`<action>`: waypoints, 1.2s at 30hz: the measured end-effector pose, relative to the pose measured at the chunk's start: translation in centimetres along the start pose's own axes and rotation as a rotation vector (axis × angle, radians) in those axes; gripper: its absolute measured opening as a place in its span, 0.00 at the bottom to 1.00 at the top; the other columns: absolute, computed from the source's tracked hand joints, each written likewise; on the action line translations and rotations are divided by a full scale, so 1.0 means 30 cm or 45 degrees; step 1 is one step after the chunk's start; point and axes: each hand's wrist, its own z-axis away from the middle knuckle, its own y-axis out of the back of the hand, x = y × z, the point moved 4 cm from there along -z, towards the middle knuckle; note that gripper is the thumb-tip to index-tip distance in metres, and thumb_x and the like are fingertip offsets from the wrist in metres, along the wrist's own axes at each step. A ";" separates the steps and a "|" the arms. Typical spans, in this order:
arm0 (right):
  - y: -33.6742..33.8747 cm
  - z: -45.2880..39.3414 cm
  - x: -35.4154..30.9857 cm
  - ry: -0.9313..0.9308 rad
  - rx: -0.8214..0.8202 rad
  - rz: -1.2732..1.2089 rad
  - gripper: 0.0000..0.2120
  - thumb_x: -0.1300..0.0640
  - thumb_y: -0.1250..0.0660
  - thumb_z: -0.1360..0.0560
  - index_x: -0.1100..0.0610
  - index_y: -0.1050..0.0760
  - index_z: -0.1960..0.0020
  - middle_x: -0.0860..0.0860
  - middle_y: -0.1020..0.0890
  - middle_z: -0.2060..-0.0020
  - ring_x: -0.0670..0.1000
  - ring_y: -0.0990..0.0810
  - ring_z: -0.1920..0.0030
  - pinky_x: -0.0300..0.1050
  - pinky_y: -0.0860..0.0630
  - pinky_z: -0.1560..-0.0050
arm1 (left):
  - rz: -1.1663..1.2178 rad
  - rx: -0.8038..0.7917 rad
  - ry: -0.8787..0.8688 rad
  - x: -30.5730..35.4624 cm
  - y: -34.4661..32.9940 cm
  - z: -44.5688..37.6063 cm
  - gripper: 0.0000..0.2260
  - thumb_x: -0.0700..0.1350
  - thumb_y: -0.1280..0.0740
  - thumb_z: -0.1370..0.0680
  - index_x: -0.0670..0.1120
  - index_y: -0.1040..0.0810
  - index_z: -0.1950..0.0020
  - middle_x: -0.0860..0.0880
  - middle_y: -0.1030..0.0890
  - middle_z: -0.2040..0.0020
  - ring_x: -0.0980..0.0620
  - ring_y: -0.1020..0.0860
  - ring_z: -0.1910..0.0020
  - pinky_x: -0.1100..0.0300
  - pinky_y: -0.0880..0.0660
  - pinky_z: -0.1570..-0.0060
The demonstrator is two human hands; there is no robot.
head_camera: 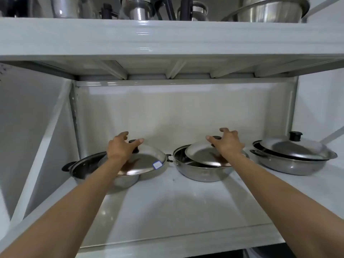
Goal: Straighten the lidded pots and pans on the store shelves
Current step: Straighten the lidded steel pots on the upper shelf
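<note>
Three steel pans with lids stand in a row at the back of the white shelf (176, 211). The left pan (83, 170) has its lid (147, 161) slid off to the right, leaving the pan's left side uncovered. My left hand (121, 148) hovers over that lid's black knob (134, 144), fingers spread. The middle pan (201, 172) carries a lid (201, 155) tilted and shifted to the right. My right hand (226, 142) is over its knob (216, 137), fingers spread. The right pan (290, 164) has a lid (294, 146) sitting askew.
An upper shelf (167, 38) close overhead holds several steel pots and kettles. White uprights and a diagonal brace (41, 155) bound the left side. The shelf's front half lies bare between my forearms.
</note>
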 end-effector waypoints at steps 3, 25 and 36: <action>-0.008 -0.021 0.022 -0.030 -0.065 0.041 0.36 0.32 0.34 0.29 0.51 0.31 0.28 0.57 0.28 0.33 0.60 0.27 0.34 0.59 0.37 0.33 | 0.053 -0.062 -0.003 -0.006 -0.018 -0.028 0.34 0.63 0.26 0.32 0.47 0.23 0.31 0.47 0.18 0.37 0.46 0.22 0.36 0.52 0.28 0.37; -0.061 -0.087 0.036 0.026 -0.065 0.187 0.23 0.39 0.35 0.25 0.56 0.20 0.44 0.56 0.20 0.44 0.59 0.22 0.44 0.54 0.34 0.36 | 0.024 -0.004 0.028 -0.072 -0.044 -0.098 0.19 0.53 0.25 0.30 0.45 0.17 0.43 0.46 0.14 0.46 0.42 0.17 0.47 0.48 0.21 0.43; -0.083 -0.065 0.000 0.114 -0.067 0.165 0.21 0.38 0.35 0.26 0.56 0.19 0.48 0.55 0.18 0.48 0.59 0.21 0.47 0.55 0.34 0.39 | 0.056 0.061 0.100 -0.145 0.070 -0.107 0.19 0.52 0.23 0.31 0.45 0.16 0.44 0.47 0.15 0.45 0.46 0.19 0.43 0.54 0.23 0.42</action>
